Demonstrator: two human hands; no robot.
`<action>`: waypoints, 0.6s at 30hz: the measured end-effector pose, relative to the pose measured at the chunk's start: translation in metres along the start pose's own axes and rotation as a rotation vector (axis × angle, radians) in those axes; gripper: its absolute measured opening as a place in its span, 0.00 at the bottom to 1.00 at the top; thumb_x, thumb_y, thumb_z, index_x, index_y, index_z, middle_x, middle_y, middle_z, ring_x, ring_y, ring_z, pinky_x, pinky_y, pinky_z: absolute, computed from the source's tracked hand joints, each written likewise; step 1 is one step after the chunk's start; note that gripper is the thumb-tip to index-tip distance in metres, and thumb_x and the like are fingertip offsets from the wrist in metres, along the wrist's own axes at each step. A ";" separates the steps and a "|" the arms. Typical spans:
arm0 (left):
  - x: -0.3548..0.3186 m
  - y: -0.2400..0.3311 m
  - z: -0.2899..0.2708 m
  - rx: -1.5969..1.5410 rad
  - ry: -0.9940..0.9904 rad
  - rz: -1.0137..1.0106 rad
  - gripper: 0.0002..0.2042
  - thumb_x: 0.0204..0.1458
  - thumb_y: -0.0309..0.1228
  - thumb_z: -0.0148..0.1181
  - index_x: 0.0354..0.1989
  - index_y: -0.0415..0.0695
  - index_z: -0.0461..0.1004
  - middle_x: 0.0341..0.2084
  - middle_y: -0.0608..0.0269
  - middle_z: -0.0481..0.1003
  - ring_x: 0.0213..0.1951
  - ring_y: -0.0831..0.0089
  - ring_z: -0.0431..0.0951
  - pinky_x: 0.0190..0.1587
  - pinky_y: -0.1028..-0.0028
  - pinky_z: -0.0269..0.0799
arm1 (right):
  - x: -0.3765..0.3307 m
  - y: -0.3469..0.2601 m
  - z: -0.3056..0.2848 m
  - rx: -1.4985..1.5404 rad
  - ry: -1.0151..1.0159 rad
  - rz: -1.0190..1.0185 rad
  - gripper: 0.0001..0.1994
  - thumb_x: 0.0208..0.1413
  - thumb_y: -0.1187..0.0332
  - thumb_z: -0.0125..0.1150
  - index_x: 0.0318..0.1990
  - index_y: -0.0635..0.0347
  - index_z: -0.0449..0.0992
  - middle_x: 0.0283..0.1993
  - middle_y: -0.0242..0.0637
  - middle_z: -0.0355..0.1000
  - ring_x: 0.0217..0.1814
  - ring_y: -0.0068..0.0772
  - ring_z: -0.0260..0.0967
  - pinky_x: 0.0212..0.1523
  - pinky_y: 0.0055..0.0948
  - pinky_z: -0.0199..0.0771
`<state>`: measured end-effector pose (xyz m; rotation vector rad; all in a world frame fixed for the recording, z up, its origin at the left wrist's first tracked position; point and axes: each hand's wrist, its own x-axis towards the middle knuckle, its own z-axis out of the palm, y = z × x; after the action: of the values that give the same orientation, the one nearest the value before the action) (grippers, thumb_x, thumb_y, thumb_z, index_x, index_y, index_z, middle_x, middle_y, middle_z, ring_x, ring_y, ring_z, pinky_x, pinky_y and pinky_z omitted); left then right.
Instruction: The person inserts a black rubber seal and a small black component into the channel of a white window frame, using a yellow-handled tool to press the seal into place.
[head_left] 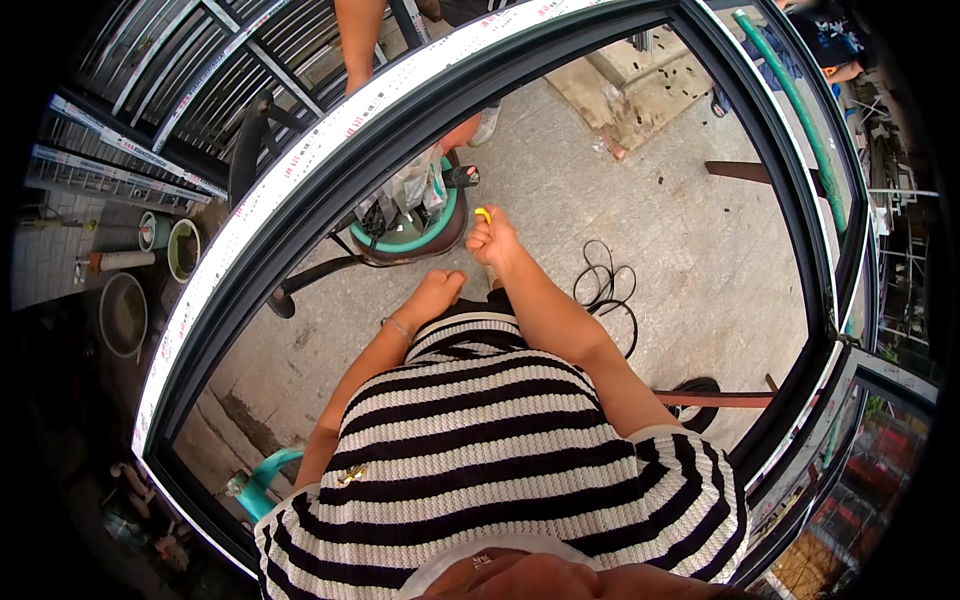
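A large window frame [420, 82], black inside with white printed film along its outer edge, surrounds my body and both arms. My right hand [490, 240] is closed in a fist, with a small curved yellow piece [483, 214] showing at its top; the rest of that tool is hidden in the fingers. Close to my waist, my left hand [438, 292] is also closed, and what it holds, if anything, is hidden. Just beyond both hands stands a dark tub with a teal rim [428, 238], holding plastic bags [412, 188] and small dark parts.
Loops of thin black strip [605, 290] lie on the concrete floor [700, 250] to the right. Another person's arm [360, 40] reaches down at the far side. Metal bars [200, 70] are stacked far left, near round buckets [185, 250]. A brown bar [715, 399] lies at right.
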<state>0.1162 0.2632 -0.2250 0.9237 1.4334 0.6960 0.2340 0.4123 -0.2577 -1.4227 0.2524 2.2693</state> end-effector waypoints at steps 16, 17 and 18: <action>-0.041 -0.047 -0.037 0.270 0.268 -0.001 0.20 0.61 0.43 0.52 0.34 0.36 0.79 0.28 0.49 0.80 0.31 0.55 0.80 0.37 0.59 0.73 | -0.046 -0.179 -0.059 0.228 -0.075 -0.465 0.20 0.65 0.50 0.47 0.22 0.49 0.60 0.12 0.21 0.43 0.11 0.19 0.37 0.14 0.21 0.41; -0.026 -0.073 -0.041 0.190 0.242 -0.148 0.19 0.60 0.43 0.55 0.38 0.36 0.79 0.28 0.49 0.80 0.30 0.59 0.80 0.36 0.64 0.72 | -0.049 -0.172 -0.056 0.218 -0.058 -0.456 0.20 0.64 0.50 0.47 0.22 0.49 0.60 0.12 0.22 0.43 0.12 0.19 0.37 0.14 0.22 0.40; -0.013 -0.084 -0.042 0.133 0.305 -0.151 0.19 0.59 0.43 0.56 0.37 0.35 0.79 0.26 0.49 0.79 0.29 0.59 0.79 0.35 0.64 0.71 | -0.049 -0.166 -0.058 0.216 -0.036 -0.447 0.20 0.64 0.50 0.48 0.22 0.49 0.61 0.12 0.22 0.44 0.12 0.19 0.37 0.15 0.22 0.40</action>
<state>0.0628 0.2145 -0.2869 0.8247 1.8185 0.6540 0.3750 0.5232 -0.2270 -1.1873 0.1437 1.8417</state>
